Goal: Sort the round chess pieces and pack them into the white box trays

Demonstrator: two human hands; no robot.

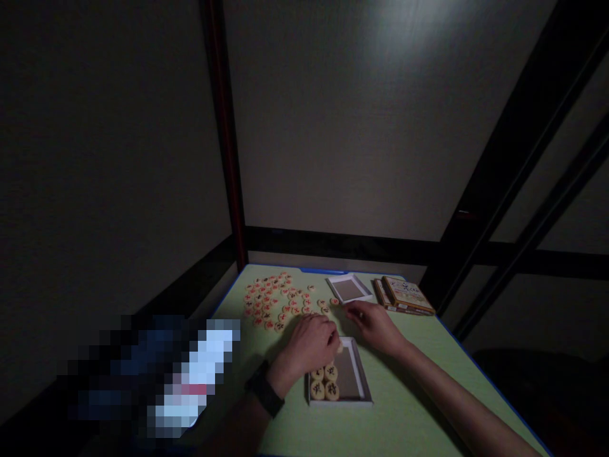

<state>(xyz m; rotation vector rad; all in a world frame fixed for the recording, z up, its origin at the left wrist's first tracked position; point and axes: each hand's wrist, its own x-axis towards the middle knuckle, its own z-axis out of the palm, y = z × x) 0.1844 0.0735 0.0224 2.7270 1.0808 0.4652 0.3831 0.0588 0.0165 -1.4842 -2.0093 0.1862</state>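
My left hand (311,346) is curled over the near white box tray (361,381), pinching a pale round game piece at its fingertips above the tray. Several round pieces (325,381) with dark characters lie in the tray's left part. My right hand (373,325) rests on the green table (413,406) just beyond the tray, fingers bent and close together; whether it holds a piece is hidden. A spread of many round pieces (273,299) with red and black marks lies on the table to the left, beyond my left hand.
A second white box tray (349,289) lies at the far side of the table. Two printed flat boxes (403,296) sit at the far right corner. Dark posts and rails stand behind the table. A blurred patch covers the lower left.
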